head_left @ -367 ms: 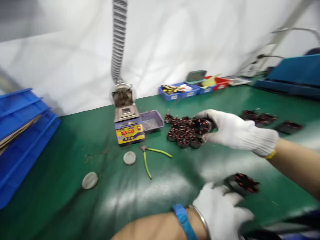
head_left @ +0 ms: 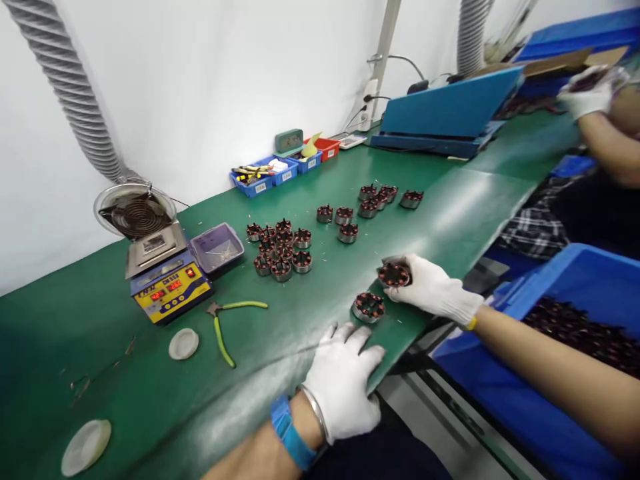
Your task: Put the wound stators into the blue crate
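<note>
Two gloved hands are mine. The left hand (head_left: 345, 380), white knit glove and blue wristband, lies flat with fingers spread wide on the near edge of the green bench mat (head_left: 150, 400), gripping nothing; 0.4 s ago it held a copper-wound round stator, and now that one, the freed stator (head_left: 369, 307), sits on the mat just beyond its fingertips. The right hand (head_left: 433, 290) has come back from the far cluster and its fingers curl around a second wound stator (head_left: 394, 274), resting on the mat near the edge. I judge one part set down and one being placed.

Counts, near to far:
- Two white round caps (head_left: 183, 344).
- One pair of green-handled cutters (head_left: 225, 327).
- One yellow-blue solder pot with red display (head_left: 167, 280).
- One grey plastic tray (head_left: 217, 248).
- Roughly ten stators in the mid cluster (head_left: 280, 250).
- About seven stators further back (head_left: 367, 203).
- A co-worker's gloved hand (head_left: 587, 93) at the far right.
</note>
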{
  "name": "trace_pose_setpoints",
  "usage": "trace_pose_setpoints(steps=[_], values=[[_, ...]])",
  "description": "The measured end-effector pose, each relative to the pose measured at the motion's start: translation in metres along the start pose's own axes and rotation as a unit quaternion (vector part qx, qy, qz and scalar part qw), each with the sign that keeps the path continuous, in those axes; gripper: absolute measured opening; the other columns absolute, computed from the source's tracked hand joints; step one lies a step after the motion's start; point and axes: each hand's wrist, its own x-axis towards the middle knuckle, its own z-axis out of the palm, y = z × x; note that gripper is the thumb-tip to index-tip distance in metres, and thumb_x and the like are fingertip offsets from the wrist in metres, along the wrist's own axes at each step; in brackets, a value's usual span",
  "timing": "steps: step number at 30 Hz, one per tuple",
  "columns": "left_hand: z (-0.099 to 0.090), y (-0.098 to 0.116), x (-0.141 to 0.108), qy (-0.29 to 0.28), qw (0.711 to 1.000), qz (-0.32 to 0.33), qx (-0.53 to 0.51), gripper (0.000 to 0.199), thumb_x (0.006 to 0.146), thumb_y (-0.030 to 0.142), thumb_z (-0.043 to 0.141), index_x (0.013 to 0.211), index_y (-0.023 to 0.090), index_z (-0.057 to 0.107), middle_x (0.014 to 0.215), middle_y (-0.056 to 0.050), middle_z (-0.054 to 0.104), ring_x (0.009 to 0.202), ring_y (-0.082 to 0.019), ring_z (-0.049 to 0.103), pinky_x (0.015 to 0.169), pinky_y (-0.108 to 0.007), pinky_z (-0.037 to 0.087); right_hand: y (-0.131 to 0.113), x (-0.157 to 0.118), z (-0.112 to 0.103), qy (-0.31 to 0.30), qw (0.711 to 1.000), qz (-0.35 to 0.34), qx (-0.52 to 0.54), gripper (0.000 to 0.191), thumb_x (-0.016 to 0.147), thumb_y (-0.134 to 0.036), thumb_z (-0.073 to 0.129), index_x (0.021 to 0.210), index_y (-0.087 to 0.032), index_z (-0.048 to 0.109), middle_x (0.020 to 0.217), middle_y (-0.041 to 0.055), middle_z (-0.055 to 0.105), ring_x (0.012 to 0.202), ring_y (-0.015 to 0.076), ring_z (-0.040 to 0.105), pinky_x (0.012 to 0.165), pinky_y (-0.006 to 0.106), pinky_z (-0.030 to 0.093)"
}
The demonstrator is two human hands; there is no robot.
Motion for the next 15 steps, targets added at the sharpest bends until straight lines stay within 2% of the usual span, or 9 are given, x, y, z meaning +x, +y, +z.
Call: trace_pose_setpoints(steps=[4, 7, 9, 11, 13, 15], values=[[-0.002, 0.004, 0.0, -0.017, 1.0, -0.011, 0.009, 0.064, 0.07, 0.036, 0.064, 0.133, 0.023, 0.056, 0.147, -0.01, 0.05, 0.139, -0.035, 0.041, 0.119, -0.058, 0.027, 0.012, -0.008, 0.01, -0.021, 0.999, -0.05, 0.003, 0.07, 0.066, -0.051, 0.069, 0.129, -0.021, 0.059, 0.138, 0.0092, 0.058, 0.124, 0.0295, 0.06, 0.108, 0.041, 0.049], [-0.004, 0.005, -0.001, -0.02, 1.0, -0.015, 0.011, 0.064, 0.071, 0.036, 0.064, 0.133, 0.022, 0.056, 0.148, -0.01, 0.051, 0.139, -0.035, 0.041, 0.119, -0.057, 0.028, 0.021, -0.017, 0.004, -0.037, 0.995, -0.091, 0.003, 0.077, 0.067, -0.05, 0.07, 0.138, -0.026, 0.054, 0.145, 0.0072, 0.053, 0.128, 0.0313, 0.057, 0.111, 0.045, 0.047], [-0.005, 0.006, 0.0, -0.021, 1.0, -0.016, 0.012, 0.065, 0.071, 0.035, 0.064, 0.134, 0.022, 0.056, 0.148, -0.01, 0.051, 0.139, -0.035, 0.041, 0.119, -0.057, 0.028, 0.03, -0.024, -0.003, -0.019, 0.988, -0.152, -0.022, 0.077, 0.073, -0.046, 0.066, 0.146, -0.028, 0.047, 0.151, 0.0074, 0.047, 0.131, 0.0307, 0.055, 0.11, 0.046, 0.048], [-0.005, 0.006, 0.0, -0.024, 0.999, -0.018, 0.017, 0.066, 0.071, 0.035, 0.064, 0.135, 0.022, 0.055, 0.149, -0.01, 0.05, 0.139, -0.035, 0.041, 0.119, -0.057, 0.028, 0.038, -0.029, -0.007, -0.009, 0.967, -0.247, -0.059, 0.072, 0.078, -0.038, 0.06, 0.148, -0.028, 0.044, 0.156, 0.0076, 0.041, 0.133, 0.0289, 0.054, 0.108, 0.045, 0.05], [-0.005, 0.006, 0.001, -0.028, 0.999, -0.018, 0.023, 0.066, 0.07, 0.034, 0.064, 0.135, 0.022, 0.055, 0.149, -0.01, 0.05, 0.14, -0.035, 0.04, 0.119, -0.058, 0.028, 0.041, -0.034, -0.009, -0.031, 0.937, -0.335, -0.089, 0.069, 0.08, -0.03, 0.056, 0.148, -0.029, 0.044, 0.157, 0.007, 0.039, 0.131, 0.0265, 0.055, 0.103, 0.041, 0.053], [-0.006, 0.006, 0.001, -0.032, 0.999, -0.018, 0.028, 0.066, 0.07, 0.034, 0.064, 0.134, 0.022, 0.055, 0.149, -0.011, 0.05, 0.14, -0.035, 0.04, 0.119, -0.058, 0.028, 0.036, -0.038, -0.011, -0.063, 0.915, -0.381, -0.12, 0.069, 0.08, -0.024, 0.054, 0.149, -0.03, 0.044, 0.155, 0.0074, 0.042, 0.125, 0.0255, 0.059, 0.095, 0.037, 0.056]])
